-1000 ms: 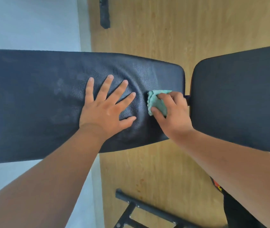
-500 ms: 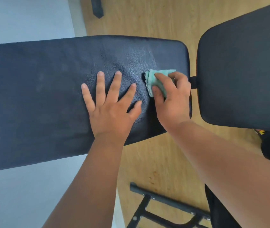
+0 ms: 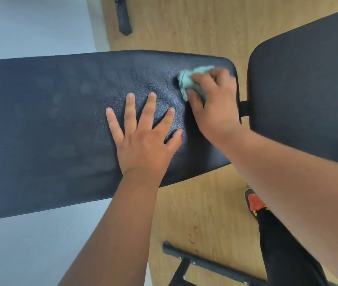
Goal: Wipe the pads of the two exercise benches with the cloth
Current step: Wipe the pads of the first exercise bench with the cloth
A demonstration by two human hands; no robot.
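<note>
A long black bench pad [image 3: 46, 124] runs from the left edge to the middle. My left hand [image 3: 143, 137] lies flat on it with fingers spread, holding nothing. To its right, my right hand [image 3: 215, 100] presses a crumpled teal cloth [image 3: 188, 81] onto the pad near its far right corner. A second black pad [image 3: 308, 89] sits to the right, joined by a short black bracket [image 3: 244, 108]; nothing touches it.
Wooden floor [image 3: 195, 213] lies under the benches, with a pale grey surface [image 3: 30, 25] at the left. Black frame feet show at the bottom [image 3: 201, 263] and at the top [image 3: 123, 17]. My leg and red-and-black shoe [image 3: 254, 203] stand at the lower right.
My right hand has slid the cloth toward the far right corner of the long pad. My left hand has stayed flat, its fingers now pointing more straight ahead.
</note>
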